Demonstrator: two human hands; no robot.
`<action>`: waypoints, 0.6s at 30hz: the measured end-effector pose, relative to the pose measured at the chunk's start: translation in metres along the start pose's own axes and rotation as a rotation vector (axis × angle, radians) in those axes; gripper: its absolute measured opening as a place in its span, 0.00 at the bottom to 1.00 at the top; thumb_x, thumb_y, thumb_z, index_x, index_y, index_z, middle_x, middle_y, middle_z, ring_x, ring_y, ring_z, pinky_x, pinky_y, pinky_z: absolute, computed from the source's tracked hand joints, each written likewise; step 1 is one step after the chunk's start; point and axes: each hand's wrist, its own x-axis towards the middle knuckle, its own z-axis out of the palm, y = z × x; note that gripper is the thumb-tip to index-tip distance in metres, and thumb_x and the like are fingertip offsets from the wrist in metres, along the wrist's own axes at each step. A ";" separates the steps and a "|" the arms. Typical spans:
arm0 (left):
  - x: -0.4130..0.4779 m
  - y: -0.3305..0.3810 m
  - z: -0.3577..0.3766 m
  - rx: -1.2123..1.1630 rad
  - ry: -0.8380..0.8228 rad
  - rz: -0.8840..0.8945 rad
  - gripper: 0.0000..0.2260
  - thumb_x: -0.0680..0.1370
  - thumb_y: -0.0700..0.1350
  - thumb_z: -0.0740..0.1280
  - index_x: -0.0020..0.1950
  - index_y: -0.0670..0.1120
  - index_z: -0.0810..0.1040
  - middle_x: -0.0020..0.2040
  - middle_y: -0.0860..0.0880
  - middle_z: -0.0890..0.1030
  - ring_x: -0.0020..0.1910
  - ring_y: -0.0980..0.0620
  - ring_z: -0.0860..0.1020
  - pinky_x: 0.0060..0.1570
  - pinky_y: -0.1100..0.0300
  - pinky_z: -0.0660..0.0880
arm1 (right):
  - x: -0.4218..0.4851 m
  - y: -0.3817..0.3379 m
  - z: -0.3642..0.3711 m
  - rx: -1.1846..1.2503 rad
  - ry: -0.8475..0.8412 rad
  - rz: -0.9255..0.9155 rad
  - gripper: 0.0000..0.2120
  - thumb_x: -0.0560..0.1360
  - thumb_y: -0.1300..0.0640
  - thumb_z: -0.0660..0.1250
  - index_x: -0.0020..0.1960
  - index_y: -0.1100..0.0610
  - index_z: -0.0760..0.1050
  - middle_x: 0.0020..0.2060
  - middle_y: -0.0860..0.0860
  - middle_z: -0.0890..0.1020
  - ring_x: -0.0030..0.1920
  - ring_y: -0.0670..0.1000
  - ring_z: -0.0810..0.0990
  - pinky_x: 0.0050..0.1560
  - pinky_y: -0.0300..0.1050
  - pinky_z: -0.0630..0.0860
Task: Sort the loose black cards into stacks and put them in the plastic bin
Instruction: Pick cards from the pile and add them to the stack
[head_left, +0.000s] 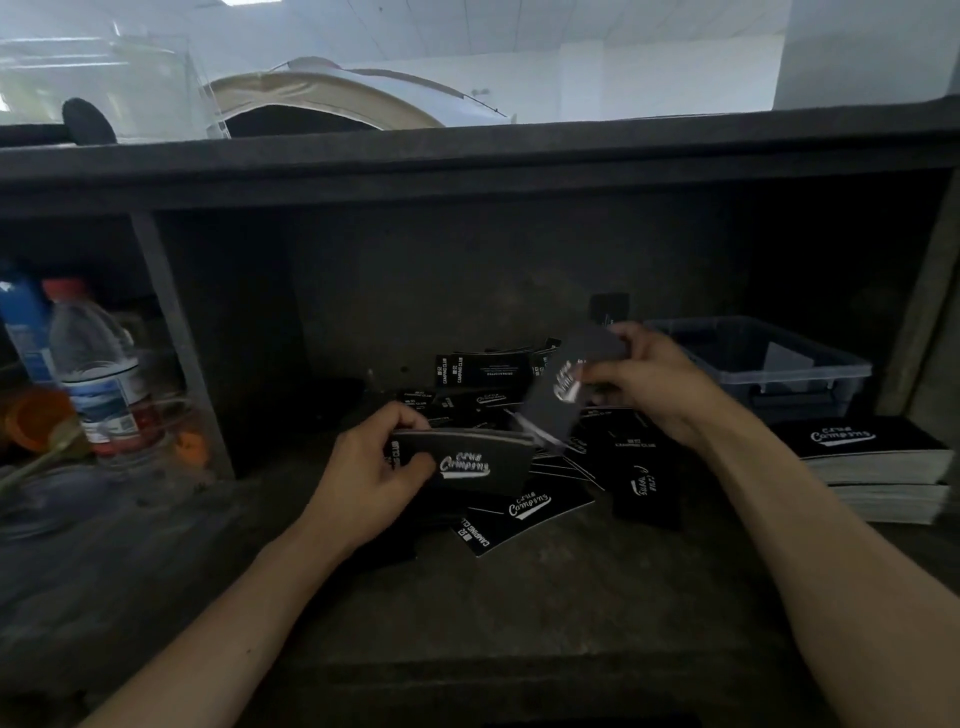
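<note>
- A clear plastic water bottle with a red cap (98, 364) is seen upright in the left compartment, beside a blue container (21, 322).
- A squared stack of black cards with a white script logo (467, 460) is gripped by the left hand (374, 467). The thumb is laid across the face near the left short edge and the fingers are curled over the top edge. The stack's long axis runs left to right, and its logo face is turned up toward the camera and reads upright.
- Loose black cards (524, 506) are scattered on the dark shelf floor (519, 597), under and beyond both hands. They lie at mixed angles, some logo side up and some small-print side up.
- A single black card (558, 395) is pinched at its upper end between the thumb and fingers of the right hand (649, 379). Its long axis slants from upper right down to lower left, with the lower end pointed at the stack's right end. It is blurred, and whether it touches the stack cannot be told.
- A clear rectangular plastic bin (769, 364) is set just behind the right hand, with its long side running left to right.
- Tall piles of black cards (878, 467) are placed in front of the bin at the far right, logo up.
</note>
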 end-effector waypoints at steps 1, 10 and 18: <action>0.000 -0.001 0.001 0.029 -0.034 0.007 0.10 0.74 0.34 0.71 0.46 0.50 0.78 0.41 0.58 0.82 0.38 0.57 0.80 0.38 0.62 0.77 | 0.001 0.002 0.005 0.050 0.048 -0.044 0.23 0.69 0.71 0.73 0.60 0.56 0.71 0.54 0.57 0.79 0.48 0.54 0.82 0.44 0.48 0.83; 0.000 -0.005 0.002 -0.051 -0.099 0.070 0.14 0.70 0.47 0.72 0.54 0.51 0.73 0.67 0.53 0.76 0.66 0.59 0.76 0.66 0.50 0.75 | -0.010 0.025 0.048 -0.202 -0.316 0.010 0.07 0.78 0.59 0.67 0.52 0.53 0.83 0.45 0.51 0.85 0.44 0.45 0.82 0.45 0.37 0.77; -0.001 -0.005 0.004 -0.056 -0.139 0.106 0.20 0.75 0.33 0.71 0.59 0.53 0.77 0.52 0.56 0.82 0.54 0.55 0.81 0.55 0.59 0.79 | 0.003 0.027 0.023 -0.935 -0.067 -0.020 0.13 0.73 0.42 0.71 0.47 0.51 0.83 0.44 0.49 0.84 0.46 0.49 0.81 0.48 0.40 0.77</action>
